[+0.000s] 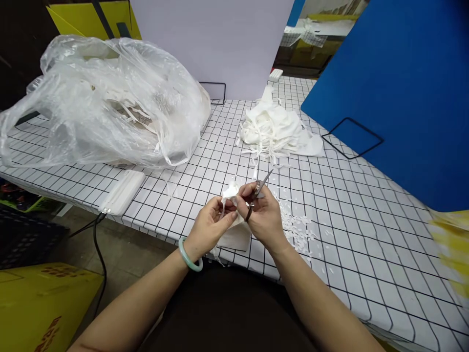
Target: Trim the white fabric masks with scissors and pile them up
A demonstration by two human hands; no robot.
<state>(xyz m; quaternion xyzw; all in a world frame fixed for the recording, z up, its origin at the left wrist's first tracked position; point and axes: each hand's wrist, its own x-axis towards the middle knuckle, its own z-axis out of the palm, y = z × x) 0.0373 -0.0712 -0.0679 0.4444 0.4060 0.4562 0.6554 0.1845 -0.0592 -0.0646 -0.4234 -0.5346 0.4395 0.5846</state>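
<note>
My left hand (210, 226), with a pale green bangle on the wrist, is closed on a small white cloth piece (231, 191) held just above the table's near edge. My right hand (263, 215) is closed on small metal scissors (261, 187), whose blades point up and to the right, close beside the cloth. Both hands touch over the white gridded tablecloth (351, 205). Tiny white snippets (297, 230) lie scattered right of my right hand.
A heap of white cloth pieces (275, 131) lies at the middle back. A big clear plastic bag (106, 102) of white pieces fills the left. A white flat device (122, 192) with a cable sits at the left edge. A blue board (406, 93) stands right, a white board (216, 44) behind.
</note>
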